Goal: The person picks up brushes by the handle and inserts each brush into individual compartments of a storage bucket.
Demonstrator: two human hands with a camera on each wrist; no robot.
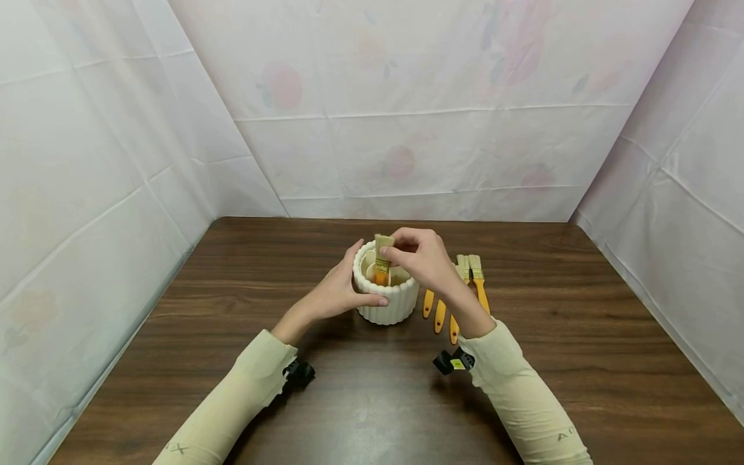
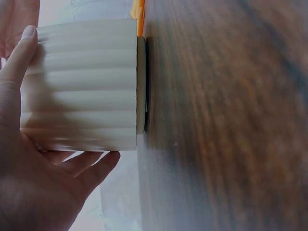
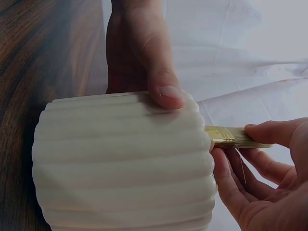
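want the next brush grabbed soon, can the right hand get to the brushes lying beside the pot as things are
Probably yes. The brushes lie on the table just beside the right hand with nothing over them, but that hand pinches a brush in the pot and must release it first.

Matt ribbed ceramic-looking pot (cream) on grained wooden table.

Cream ribbed pot, orange-handled brushes, dark brown wood-grain table, pale floral sheets.

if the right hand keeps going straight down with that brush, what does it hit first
Probably the inside of the white ribbed pot: the right hand pinches the brush by its bristle end, handle already inside the rim. The left hand grips the pot's side. Depth inside is unclear.
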